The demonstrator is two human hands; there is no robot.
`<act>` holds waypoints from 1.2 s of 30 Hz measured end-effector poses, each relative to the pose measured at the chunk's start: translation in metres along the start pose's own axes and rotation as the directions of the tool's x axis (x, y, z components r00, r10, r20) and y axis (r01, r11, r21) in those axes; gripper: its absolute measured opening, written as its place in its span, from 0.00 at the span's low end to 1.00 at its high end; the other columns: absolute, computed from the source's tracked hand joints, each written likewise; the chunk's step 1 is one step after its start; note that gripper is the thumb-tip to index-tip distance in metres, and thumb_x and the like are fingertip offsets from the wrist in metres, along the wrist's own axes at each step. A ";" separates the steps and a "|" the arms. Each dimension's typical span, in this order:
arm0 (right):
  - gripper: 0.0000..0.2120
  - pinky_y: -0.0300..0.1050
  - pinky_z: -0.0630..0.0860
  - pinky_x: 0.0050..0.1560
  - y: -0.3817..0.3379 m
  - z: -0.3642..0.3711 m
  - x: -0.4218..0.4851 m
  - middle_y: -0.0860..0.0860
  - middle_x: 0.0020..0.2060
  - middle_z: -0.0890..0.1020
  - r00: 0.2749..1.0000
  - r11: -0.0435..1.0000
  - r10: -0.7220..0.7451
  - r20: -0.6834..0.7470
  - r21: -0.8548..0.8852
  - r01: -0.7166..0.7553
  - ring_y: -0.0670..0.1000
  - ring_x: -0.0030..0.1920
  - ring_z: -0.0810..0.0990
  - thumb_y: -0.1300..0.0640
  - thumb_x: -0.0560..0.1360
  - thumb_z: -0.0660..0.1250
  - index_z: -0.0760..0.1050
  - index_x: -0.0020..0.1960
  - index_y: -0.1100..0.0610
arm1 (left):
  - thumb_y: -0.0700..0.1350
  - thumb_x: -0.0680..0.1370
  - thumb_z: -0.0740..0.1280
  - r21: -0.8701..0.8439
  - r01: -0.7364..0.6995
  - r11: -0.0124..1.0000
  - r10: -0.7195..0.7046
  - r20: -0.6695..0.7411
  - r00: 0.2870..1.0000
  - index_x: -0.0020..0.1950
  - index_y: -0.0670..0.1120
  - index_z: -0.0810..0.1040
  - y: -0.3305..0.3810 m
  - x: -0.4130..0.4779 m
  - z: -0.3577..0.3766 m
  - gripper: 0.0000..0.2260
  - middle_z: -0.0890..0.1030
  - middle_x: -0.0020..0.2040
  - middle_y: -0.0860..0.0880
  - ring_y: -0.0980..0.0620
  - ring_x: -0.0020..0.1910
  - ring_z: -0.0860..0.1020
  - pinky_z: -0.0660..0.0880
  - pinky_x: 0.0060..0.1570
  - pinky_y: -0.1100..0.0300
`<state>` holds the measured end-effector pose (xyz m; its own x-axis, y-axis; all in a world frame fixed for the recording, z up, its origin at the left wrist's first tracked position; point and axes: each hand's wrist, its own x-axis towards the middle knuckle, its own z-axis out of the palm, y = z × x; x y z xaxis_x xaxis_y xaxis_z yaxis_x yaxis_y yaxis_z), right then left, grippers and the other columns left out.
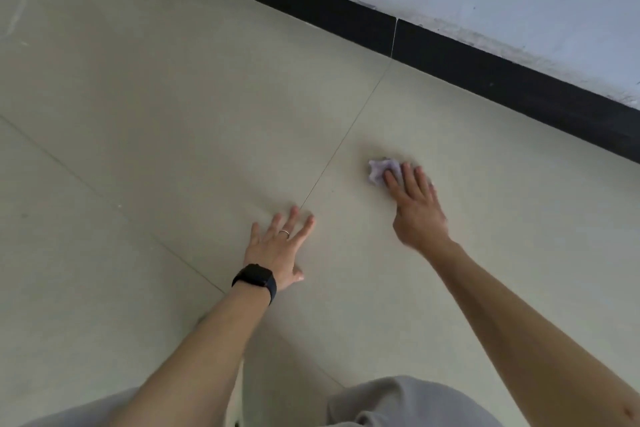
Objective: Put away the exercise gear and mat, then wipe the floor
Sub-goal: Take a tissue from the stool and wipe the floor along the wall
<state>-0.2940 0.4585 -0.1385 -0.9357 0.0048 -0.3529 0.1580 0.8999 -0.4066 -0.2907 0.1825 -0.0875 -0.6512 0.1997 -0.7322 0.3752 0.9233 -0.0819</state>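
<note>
Two hands are down on the pale tiled floor [138, 80], one on either side of the grout line [346, 135] that runs from the black skirting board [450, 55] back towards the person.

The left hand [277, 250] is at the near end of that line, its fingertips just reaching it. It lies flat with the fingers spread wide and holds nothing. It looks like a prop for the body. A dark watch [254, 279] sits on the wrist and a thin ring [284, 232] on one finger.

Right of the line, and a little further up it towards the skirting, the right hand [417, 208] presses a small purple cloth [381, 170] to the tile. The fingers are straight and close together, lying on top of the cloth rather than curled round it. The cloth is a crumpled lump with no clear long axis. It pokes out past the fingertips on the side facing the line. This is the only hand on the cloth, so the next stroke is its to make. Bare tile lies between the cloth and the line, and more between the cloth and the skirting.

No container shows, and no mat or exercise gear. Judging by that, the job has reached the wiping. Grey trousers [398, 402] fill the bottom edge, on both sides of the line's near end.
</note>
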 end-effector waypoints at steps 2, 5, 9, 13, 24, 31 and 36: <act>0.38 0.54 0.41 0.79 -0.003 -0.015 0.028 0.52 0.81 0.43 0.995 0.995 0.097 -0.027 0.017 -0.096 0.55 0.80 0.39 0.67 0.76 0.54 0.47 0.82 0.47 | 0.62 0.74 0.70 -0.008 -0.003 1.000 0.003 -0.009 1.000 0.78 0.61 0.31 -0.002 -0.001 0.006 0.50 0.33 0.80 0.52 0.45 0.81 0.42 0.48 0.74 0.35; 0.36 0.57 0.42 0.79 -0.027 0.001 0.021 0.53 0.81 0.44 0.991 0.993 0.111 -0.074 0.055 -0.107 0.56 0.80 0.38 0.66 0.78 0.54 0.48 0.82 0.48 | 0.63 0.75 0.69 -0.039 -0.016 0.999 0.015 -0.031 0.999 0.77 0.62 0.30 -0.008 0.000 0.009 0.50 0.33 0.80 0.54 0.46 0.81 0.42 0.47 0.74 0.36; 0.41 0.59 0.55 0.78 -0.065 0.055 -0.055 0.51 0.80 0.51 0.875 0.881 -0.461 0.151 -0.044 0.472 0.56 0.80 0.46 0.66 0.70 0.61 0.55 0.81 0.50 | 0.64 0.72 0.71 -0.085 0.012 0.996 -0.018 -0.070 0.997 0.78 0.56 0.30 -0.008 -0.004 0.009 0.54 0.35 0.80 0.52 0.46 0.81 0.42 0.45 0.76 0.37; 0.42 0.56 0.63 0.75 -0.047 0.039 -0.023 0.50 0.79 0.60 0.749 0.743 -0.625 0.222 -0.128 0.657 0.56 0.79 0.58 0.70 0.67 0.64 0.61 0.79 0.49 | 0.72 0.65 0.71 -0.216 0.260 0.941 -0.270 -0.015 0.963 0.78 0.50 0.28 -0.021 -0.005 0.016 0.63 0.32 0.80 0.50 0.41 0.80 0.40 0.43 0.73 0.33; 0.36 0.60 0.44 0.79 -0.096 0.024 0.044 0.50 0.80 0.38 1.000 0.997 -0.016 0.018 -0.074 0.018 0.56 0.79 0.35 0.65 0.79 0.53 0.42 0.82 0.51 | 0.68 0.73 0.66 -0.100 -0.028 0.995 0.017 -0.116 0.993 0.79 0.55 0.32 -0.081 -0.003 0.024 0.51 0.38 0.81 0.55 0.47 0.81 0.46 0.41 0.74 0.35; 0.43 0.56 0.51 0.79 -0.119 0.071 -0.027 0.51 0.81 0.51 0.554 0.574 -0.690 0.466 -0.115 0.811 0.55 0.81 0.47 0.61 0.71 0.67 0.51 0.81 0.49 | 0.75 0.71 0.52 -0.246 -0.165 0.955 0.079 -0.325 0.942 0.81 0.52 0.45 -0.125 -0.002 0.057 0.45 0.41 0.80 0.54 0.53 0.81 0.50 0.47 0.77 0.42; 0.29 0.60 0.53 0.78 -0.115 0.023 0.090 0.48 0.81 0.45 0.967 0.931 -0.243 0.082 -0.259 0.256 0.55 0.81 0.42 0.55 0.84 0.52 0.45 0.82 0.48 | 0.66 0.76 0.47 -0.237 -0.070 0.969 -0.020 -0.358 0.934 0.82 0.54 0.47 -0.181 0.013 0.043 0.36 0.42 0.82 0.54 0.51 0.81 0.46 0.45 0.78 0.45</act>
<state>-0.3892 0.3452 -0.1433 -0.9168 -0.2495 -0.3118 -0.1740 0.9524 -0.2505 -0.3388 0.0038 -0.1108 -0.8514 0.2853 -0.4400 0.2527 0.9584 0.1324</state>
